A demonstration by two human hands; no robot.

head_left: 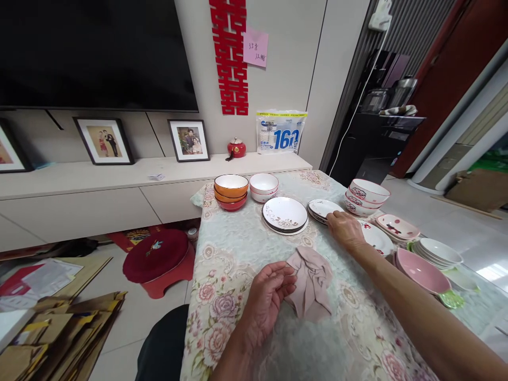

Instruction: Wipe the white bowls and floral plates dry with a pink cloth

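Note:
My right hand (346, 228) reaches across the table, its fingers on the near right rim of a small white plate (323, 207) with a dark edge, which tops a short stack. My left hand (270, 293) is palm up with loosely curled fingers apart and nothing in it. Just right of its fingertips lies a crumpled pinkish cloth (311, 280). Beyond the cloth sits a stack of larger white plates (284, 212) with brown floral print. Partly behind my right wrist is a white plate (375, 238) with red decoration.
Orange and red bowls (231, 189) and white bowls (264, 185) are stacked at the back left of the flowered tablecloth (222, 312). Patterned bowls (367, 194), square dishes (397, 226), a pink bowl (423, 270) and white dishes (440, 250) line the right side. A red stool (159, 259) stands left.

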